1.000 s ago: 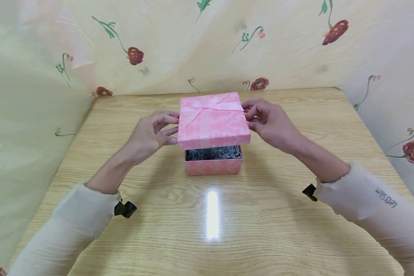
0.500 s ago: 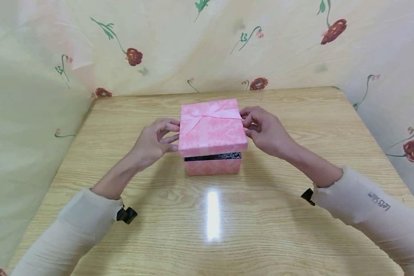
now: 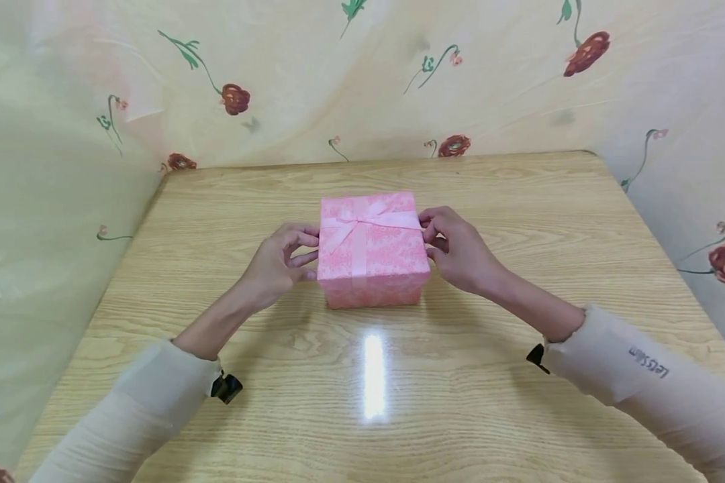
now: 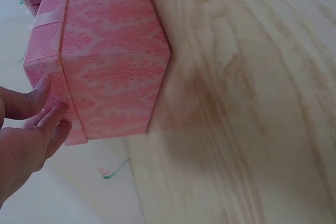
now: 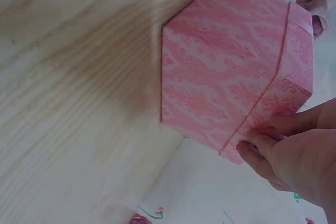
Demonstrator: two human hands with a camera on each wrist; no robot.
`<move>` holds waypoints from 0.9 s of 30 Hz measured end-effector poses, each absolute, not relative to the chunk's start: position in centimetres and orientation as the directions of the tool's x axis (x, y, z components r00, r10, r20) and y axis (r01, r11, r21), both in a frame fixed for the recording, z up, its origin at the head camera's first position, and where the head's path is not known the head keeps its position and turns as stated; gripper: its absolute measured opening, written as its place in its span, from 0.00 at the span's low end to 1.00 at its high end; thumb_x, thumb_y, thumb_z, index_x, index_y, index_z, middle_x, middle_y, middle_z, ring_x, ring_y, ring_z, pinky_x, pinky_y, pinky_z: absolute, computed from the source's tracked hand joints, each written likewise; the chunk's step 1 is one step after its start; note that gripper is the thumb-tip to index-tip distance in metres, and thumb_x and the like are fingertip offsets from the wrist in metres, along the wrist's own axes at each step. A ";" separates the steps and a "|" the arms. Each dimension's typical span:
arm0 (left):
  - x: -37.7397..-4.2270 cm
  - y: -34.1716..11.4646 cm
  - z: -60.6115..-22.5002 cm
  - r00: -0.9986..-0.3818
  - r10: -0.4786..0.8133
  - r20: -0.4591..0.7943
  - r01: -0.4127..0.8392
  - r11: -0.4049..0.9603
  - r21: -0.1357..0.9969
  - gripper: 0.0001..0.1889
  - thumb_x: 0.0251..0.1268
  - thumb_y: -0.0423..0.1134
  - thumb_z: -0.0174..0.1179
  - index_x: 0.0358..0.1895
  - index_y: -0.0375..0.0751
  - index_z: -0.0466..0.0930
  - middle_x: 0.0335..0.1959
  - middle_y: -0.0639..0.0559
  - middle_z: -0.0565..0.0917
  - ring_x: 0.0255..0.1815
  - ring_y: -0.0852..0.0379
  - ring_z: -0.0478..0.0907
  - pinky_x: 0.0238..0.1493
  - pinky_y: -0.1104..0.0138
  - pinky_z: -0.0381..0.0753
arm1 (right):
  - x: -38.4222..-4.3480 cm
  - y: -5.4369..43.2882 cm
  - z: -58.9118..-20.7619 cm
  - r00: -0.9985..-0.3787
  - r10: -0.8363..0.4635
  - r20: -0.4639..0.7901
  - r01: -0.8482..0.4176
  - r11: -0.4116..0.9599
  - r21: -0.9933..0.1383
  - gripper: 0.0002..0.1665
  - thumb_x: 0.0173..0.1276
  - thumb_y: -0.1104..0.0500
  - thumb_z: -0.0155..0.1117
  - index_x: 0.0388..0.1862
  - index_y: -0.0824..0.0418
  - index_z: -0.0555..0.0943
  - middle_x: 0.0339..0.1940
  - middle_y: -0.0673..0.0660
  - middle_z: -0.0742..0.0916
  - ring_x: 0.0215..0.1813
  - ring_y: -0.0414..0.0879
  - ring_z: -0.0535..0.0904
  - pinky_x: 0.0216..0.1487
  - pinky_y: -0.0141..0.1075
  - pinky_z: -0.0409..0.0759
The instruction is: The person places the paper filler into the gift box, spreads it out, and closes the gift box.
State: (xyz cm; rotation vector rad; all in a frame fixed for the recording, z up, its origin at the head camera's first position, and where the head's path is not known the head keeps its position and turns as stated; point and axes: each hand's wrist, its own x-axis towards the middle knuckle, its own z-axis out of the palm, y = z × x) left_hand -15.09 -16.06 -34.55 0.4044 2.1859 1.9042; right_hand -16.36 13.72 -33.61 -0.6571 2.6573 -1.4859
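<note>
A pink patterned gift box (image 3: 374, 297) stands on the wooden table, its lid (image 3: 393, 253) seated on top. Pale pink ribbon (image 3: 359, 249) crosses the lid and is tied in a bow. My left hand (image 3: 272, 265) holds the lid's left side, thumb near the front corner. Opposite it, my right hand (image 3: 459, 251) holds the right side. In the left wrist view, my fingertips touch the lid's rim (image 4: 58, 85) above the box wall (image 4: 113, 61). The right wrist view also has fingers against the lid (image 5: 273, 98). The box's inside is hidden.
The wooden table (image 3: 489, 402) extends around the box, with a bright light reflection in front. Floral cloth (image 3: 314, 74) hangs behind the table and along both sides. Small black devices (image 3: 226, 388) sit at both sleeve cuffs.
The lid has come down from above the box onto it, carried by both hands. The dark shredded filling seen earlier is now covered.
</note>
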 end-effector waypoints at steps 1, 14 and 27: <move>-15.1 -16.0 -34.8 -0.940 0.339 0.018 0.067 0.131 0.989 0.20 0.48 0.06 0.53 0.46 0.18 0.67 0.63 0.41 0.63 0.66 0.44 0.67 0.59 0.64 0.74 | -16.3 13.7 -33.8 -0.910 -0.374 0.181 -0.349 0.453 -0.820 0.10 0.60 0.85 0.49 0.28 0.74 0.68 0.58 0.67 0.72 0.60 0.59 0.71 0.60 0.42 0.74; -14.8 -15.8 -35.6 -0.935 0.353 0.031 0.104 0.191 0.976 0.22 0.43 0.03 0.48 0.45 0.19 0.67 0.62 0.39 0.62 0.65 0.42 0.68 0.56 0.69 0.75 | -16.2 13.5 -35.3 -0.908 -0.372 0.190 -0.358 0.460 -0.812 0.09 0.56 0.86 0.49 0.28 0.77 0.68 0.58 0.69 0.72 0.61 0.61 0.71 0.59 0.45 0.74; -14.4 -16.6 -36.0 -0.937 0.342 0.069 0.197 0.354 0.914 0.21 0.53 0.13 0.60 0.53 0.24 0.72 0.63 0.40 0.66 0.65 0.44 0.67 0.62 0.59 0.72 | -16.1 14.5 -34.8 -0.906 -0.391 0.161 -0.349 0.477 -0.807 0.06 0.60 0.81 0.58 0.36 0.77 0.75 0.60 0.68 0.75 0.62 0.60 0.72 0.61 0.43 0.73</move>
